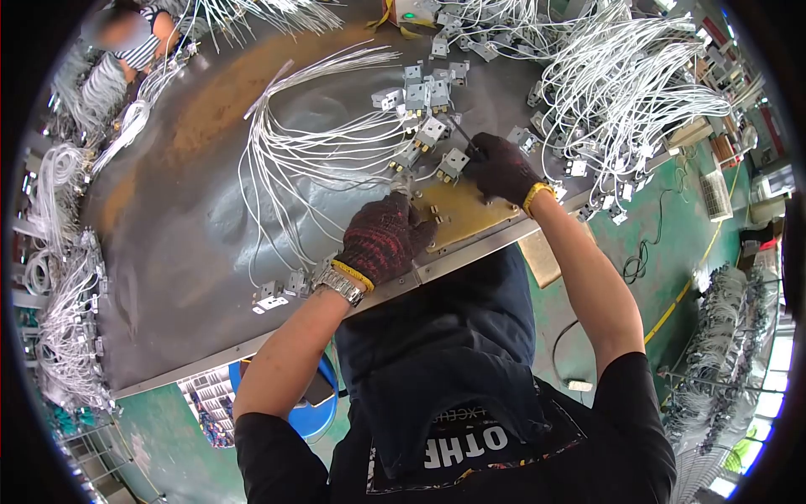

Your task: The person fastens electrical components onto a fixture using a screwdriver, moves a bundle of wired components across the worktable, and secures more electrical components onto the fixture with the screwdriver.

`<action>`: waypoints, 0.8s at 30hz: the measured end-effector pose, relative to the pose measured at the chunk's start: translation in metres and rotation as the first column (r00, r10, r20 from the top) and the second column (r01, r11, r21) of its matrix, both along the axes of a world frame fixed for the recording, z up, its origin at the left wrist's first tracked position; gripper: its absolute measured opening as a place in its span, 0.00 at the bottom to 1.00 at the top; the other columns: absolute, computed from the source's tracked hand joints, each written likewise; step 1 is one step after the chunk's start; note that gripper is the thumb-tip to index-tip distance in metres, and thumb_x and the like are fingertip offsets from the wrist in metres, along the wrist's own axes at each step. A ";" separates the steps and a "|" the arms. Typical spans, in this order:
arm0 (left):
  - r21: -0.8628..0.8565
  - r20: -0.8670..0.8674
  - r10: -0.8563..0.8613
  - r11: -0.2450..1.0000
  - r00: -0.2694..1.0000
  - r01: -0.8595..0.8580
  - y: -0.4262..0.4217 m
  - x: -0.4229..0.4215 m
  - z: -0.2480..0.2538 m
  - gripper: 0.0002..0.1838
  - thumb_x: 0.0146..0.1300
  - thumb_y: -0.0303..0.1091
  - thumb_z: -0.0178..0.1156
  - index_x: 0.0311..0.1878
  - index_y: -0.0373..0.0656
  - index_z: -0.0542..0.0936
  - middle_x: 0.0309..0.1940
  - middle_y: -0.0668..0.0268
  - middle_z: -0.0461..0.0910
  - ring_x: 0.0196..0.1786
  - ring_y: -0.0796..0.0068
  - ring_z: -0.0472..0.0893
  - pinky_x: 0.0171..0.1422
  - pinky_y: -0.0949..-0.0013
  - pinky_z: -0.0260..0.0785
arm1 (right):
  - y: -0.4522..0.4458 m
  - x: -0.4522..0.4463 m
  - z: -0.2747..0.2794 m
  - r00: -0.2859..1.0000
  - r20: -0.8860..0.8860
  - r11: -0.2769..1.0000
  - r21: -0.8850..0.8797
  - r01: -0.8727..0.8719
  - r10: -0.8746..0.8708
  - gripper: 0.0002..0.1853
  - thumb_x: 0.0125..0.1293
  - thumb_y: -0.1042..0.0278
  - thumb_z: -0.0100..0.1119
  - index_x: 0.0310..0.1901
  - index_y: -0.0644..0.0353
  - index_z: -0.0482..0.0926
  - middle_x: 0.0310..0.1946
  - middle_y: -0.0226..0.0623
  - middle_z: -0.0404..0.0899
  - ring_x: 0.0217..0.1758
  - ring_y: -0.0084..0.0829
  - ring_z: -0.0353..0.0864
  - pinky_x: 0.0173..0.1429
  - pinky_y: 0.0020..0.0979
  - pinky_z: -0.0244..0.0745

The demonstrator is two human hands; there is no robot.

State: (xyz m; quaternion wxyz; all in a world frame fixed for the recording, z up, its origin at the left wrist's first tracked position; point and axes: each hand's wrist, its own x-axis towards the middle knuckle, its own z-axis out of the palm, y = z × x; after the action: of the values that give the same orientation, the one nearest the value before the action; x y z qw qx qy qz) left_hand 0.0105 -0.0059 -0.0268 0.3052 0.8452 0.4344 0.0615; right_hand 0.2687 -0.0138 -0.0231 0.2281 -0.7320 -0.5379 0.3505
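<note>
My left hand (386,238), in a dark red-flecked work glove, is closed at the left end of a yellowish fixture plate (474,216). A small pale piece shows at its fingertips, too unclear to name. My right hand (501,168), gloved alike, is closed round a thin dark rod-like tool (461,130) that points up and left. Just left of that hand a grey connector block (453,164) with brass-coloured terminals sits at the plate's back edge. More connector blocks (416,97) lie behind, and a fan of white wires (277,139) spreads leftward over the metal table.
A big heap of white wires (625,80) with connectors covers the table's right end. Several small connectors (285,290) lie by my left wrist. The table's metal edge (428,270) runs before my body. Another person (147,38) is at the far left, beside wire bundles (126,134).
</note>
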 end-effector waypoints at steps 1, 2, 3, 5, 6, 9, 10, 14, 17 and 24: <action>-0.010 -0.011 0.019 1.000 1.000 -0.019 0.000 0.000 0.001 0.25 0.62 0.55 0.70 0.48 0.42 0.83 0.36 0.56 0.89 0.44 0.53 0.89 0.51 0.52 0.80 | -0.011 -0.004 0.002 1.000 -0.001 1.000 -0.003 0.001 -0.001 0.21 0.61 0.63 0.70 0.53 0.64 0.78 0.34 0.43 0.84 0.31 0.32 0.86 0.36 0.37 0.84; -0.013 -0.012 0.019 1.000 1.000 -0.019 0.000 -0.001 -0.004 0.25 0.62 0.55 0.70 0.48 0.42 0.83 0.36 0.56 0.89 0.44 0.53 0.89 0.51 0.52 0.80 | -0.022 -0.008 0.003 0.974 -0.226 0.999 0.031 0.040 -0.032 0.18 0.63 0.66 0.69 0.50 0.63 0.78 0.30 0.38 0.81 0.27 0.28 0.83 0.31 0.34 0.81; 0.079 -0.012 -0.003 0.997 1.000 0.004 0.000 -0.001 -0.012 0.25 0.62 0.55 0.70 0.48 0.42 0.83 0.35 0.56 0.88 0.43 0.53 0.88 0.50 0.52 0.79 | -0.034 -0.012 0.004 0.897 -0.438 0.995 0.055 0.085 -0.053 0.14 0.64 0.69 0.68 0.48 0.63 0.77 0.26 0.34 0.78 0.23 0.23 0.80 0.26 0.31 0.78; 0.164 -0.013 -0.023 0.986 1.000 0.024 -0.002 -0.002 -0.016 0.25 0.62 0.55 0.70 0.48 0.42 0.83 0.35 0.56 0.88 0.42 0.53 0.88 0.49 0.51 0.79 | -0.052 -0.028 0.014 0.857 -0.505 0.989 0.042 0.143 -0.102 0.13 0.64 0.69 0.67 0.48 0.62 0.78 0.25 0.32 0.77 0.22 0.23 0.79 0.26 0.30 0.77; 0.179 -0.048 -0.070 0.981 0.996 0.077 -0.003 0.000 -0.012 0.24 0.62 0.54 0.68 0.47 0.42 0.82 0.39 0.55 0.87 0.44 0.52 0.87 0.51 0.50 0.77 | -0.060 -0.036 0.016 0.808 -0.569 0.979 0.029 0.202 -0.150 0.13 0.65 0.70 0.67 0.48 0.62 0.78 0.23 0.31 0.76 0.21 0.23 0.78 0.26 0.29 0.76; 0.229 -0.143 -0.140 0.958 0.980 0.170 -0.006 0.004 -0.003 0.23 0.62 0.53 0.67 0.47 0.42 0.83 0.45 0.55 0.85 0.48 0.52 0.84 0.55 0.49 0.74 | -0.071 -0.051 0.008 0.790 -0.579 0.964 0.029 0.266 -0.201 0.12 0.64 0.71 0.67 0.46 0.61 0.78 0.23 0.31 0.76 0.20 0.23 0.77 0.25 0.28 0.75; 0.265 -0.202 -0.155 0.942 0.967 0.206 -0.007 0.005 -0.002 0.24 0.61 0.54 0.68 0.48 0.43 0.83 0.48 0.57 0.84 0.49 0.54 0.83 0.56 0.49 0.74 | -0.073 -0.052 0.006 0.793 -0.567 0.954 0.039 0.298 -0.225 0.11 0.64 0.71 0.67 0.46 0.61 0.78 0.23 0.31 0.76 0.20 0.23 0.77 0.25 0.28 0.75; 0.395 -0.268 -0.186 0.874 0.945 0.284 -0.002 0.008 -0.003 0.25 0.60 0.56 0.69 0.49 0.45 0.86 0.51 0.58 0.83 0.54 0.56 0.81 0.59 0.51 0.71 | -0.071 -0.056 0.000 0.831 -0.520 0.951 0.105 0.290 -0.196 0.11 0.63 0.74 0.68 0.46 0.61 0.78 0.24 0.31 0.78 0.22 0.21 0.78 0.26 0.27 0.76; 0.328 -0.361 -0.168 0.898 0.917 0.294 -0.002 0.018 0.011 0.25 0.59 0.58 0.70 0.48 0.46 0.88 0.51 0.57 0.82 0.55 0.55 0.80 0.59 0.52 0.71 | -0.070 -0.057 -0.003 0.902 -0.404 0.960 0.157 0.231 -0.151 0.11 0.64 0.73 0.68 0.46 0.62 0.78 0.24 0.30 0.78 0.22 0.20 0.77 0.26 0.27 0.76; 0.354 -0.358 -0.223 0.866 0.907 0.353 -0.002 0.022 0.016 0.26 0.58 0.59 0.69 0.47 0.45 0.89 0.52 0.56 0.83 0.55 0.54 0.81 0.60 0.52 0.70 | -0.070 -0.052 -0.019 0.975 -0.209 0.951 0.280 0.135 -0.077 0.11 0.65 0.71 0.68 0.46 0.60 0.79 0.25 0.28 0.79 0.24 0.19 0.77 0.28 0.27 0.76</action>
State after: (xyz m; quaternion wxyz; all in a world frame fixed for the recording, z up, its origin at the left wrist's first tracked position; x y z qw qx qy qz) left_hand 0.0324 -0.0079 -0.0105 0.0556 0.9452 0.3206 -0.0264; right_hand 0.2165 -0.0841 -0.0421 0.4039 -0.6803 -0.5184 0.3244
